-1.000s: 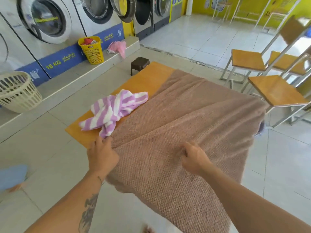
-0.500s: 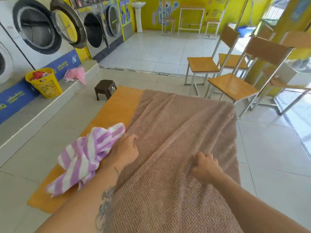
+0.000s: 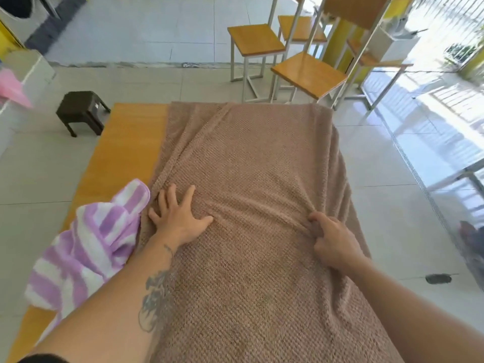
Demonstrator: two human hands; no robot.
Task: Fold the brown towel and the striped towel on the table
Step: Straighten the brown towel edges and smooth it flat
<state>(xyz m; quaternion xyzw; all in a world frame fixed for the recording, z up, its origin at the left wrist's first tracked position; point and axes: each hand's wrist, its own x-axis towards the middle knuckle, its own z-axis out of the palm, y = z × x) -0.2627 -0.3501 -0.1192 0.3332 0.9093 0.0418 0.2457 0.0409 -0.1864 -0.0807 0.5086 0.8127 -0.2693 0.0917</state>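
1. The spread towel point(image 3: 248, 166) covers the middle and right of the table point(image 3: 125, 142).
2. The bunched towel point(image 3: 89, 247) lies near left on the table, touching the spread towel.
3. The left hand point(image 3: 178, 218) and right hand point(image 3: 332, 242) are on the spread towel, well apart.
4. The stool point(image 3: 80, 111) stands on the floor left of the table's far end.
5. The chairs point(image 3: 309, 72) stand behind the table, to the right.

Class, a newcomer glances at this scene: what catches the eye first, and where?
The big brown towel covers most of the orange table, the left hand pressing it flat, the right hand pinching its right side. A crumpled purple-and-white striped towel lies at the table's left edge.
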